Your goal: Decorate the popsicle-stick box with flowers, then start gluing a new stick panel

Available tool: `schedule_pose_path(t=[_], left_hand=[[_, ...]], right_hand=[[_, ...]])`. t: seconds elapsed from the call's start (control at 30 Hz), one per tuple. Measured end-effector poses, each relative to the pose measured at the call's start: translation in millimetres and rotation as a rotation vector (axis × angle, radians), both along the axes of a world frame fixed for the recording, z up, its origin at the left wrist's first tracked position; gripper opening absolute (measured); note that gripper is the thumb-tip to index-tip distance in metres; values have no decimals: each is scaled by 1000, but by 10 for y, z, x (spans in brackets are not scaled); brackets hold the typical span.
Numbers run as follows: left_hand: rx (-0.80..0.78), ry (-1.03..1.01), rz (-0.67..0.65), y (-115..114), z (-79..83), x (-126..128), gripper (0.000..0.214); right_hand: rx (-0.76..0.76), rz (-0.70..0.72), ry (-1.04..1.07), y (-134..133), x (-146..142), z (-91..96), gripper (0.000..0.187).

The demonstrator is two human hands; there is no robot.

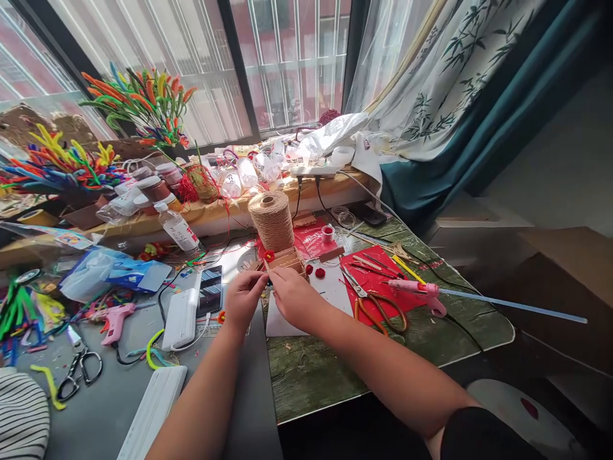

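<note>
Bright barred windows top the frame above a cluttered green-and-grey tabletop, where, at centre, left hand and right hand meet, fingertips close together, beside a small light-brown slatted box, whatever they pinch being too hidden to tell. An outward swing of the right forearm could knock the orange-handled metal scissors just beside it. Counted: one box, one tall tan twine spool, two pink glue guns, two scissors.

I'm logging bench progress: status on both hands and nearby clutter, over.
Left hand, right hand: close together at small brown rectangular box, grip unclear. Tall tan twine spool behind box. Orange-handled metal scissors off right, apart from hands.
</note>
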State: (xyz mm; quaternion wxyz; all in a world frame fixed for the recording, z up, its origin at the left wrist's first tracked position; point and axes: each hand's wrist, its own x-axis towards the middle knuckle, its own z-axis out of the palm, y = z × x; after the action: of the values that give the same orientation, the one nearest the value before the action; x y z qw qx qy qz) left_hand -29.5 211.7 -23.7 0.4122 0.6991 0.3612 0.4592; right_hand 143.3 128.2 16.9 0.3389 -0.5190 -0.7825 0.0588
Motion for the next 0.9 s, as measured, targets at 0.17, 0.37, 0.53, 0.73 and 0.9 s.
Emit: schedule_pose_path(t=[0.17,0.37,0.53,0.73,0.9], left_hand=[[-174,-102,29,50,-89,63,34],[-225,-143,52,73,-206,93,39],[-223,-136,-67,139,-247,2,36],[-86,-57,-66,170,-232,5,28],[22,-31,-8,174,-237,62,22]], right_hand=[[-9,-53,68,51,-73,-72,34],[-17,-130,31,190,-120,-152,20],[10,-96,40,218,-83,-159,23],[144,-21,136,-32,13,-238,37],[149,3,100,-165,24,-396,42]])
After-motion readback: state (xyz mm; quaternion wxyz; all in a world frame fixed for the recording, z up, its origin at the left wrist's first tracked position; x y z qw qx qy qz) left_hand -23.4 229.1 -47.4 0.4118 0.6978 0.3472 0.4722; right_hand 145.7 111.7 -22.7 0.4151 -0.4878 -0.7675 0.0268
